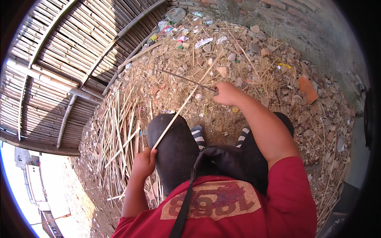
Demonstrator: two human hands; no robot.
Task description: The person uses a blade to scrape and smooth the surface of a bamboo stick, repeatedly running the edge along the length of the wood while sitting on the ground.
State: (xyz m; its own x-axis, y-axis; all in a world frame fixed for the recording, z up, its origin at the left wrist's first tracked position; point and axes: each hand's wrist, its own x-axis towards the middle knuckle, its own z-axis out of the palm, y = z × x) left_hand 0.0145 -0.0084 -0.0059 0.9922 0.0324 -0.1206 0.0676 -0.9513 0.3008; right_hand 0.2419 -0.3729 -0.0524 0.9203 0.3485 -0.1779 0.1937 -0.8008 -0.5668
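Note:
My left hand [143, 162] is closed around the near end of a long pale bamboo strip [185, 104]. The strip slants up and away to the right across my left knee. In my right hand [229, 94] is the handle of a long, narrow, dark-bladed knife [184, 78], its tip towards the left. Blade and strip cross in front of my knees; I cannot tell whether the edge is cutting into the strip. My right palm and fingers hide most of the handle.
Many split bamboo strips [119, 137] lie in a loose pile beside my left leg. A slatted bamboo wall [67, 51] stands on the left, a brick and plaster wall [293, 27] at the back and right. Stones, litter and a flat orange shard [307, 89] cover the ground.

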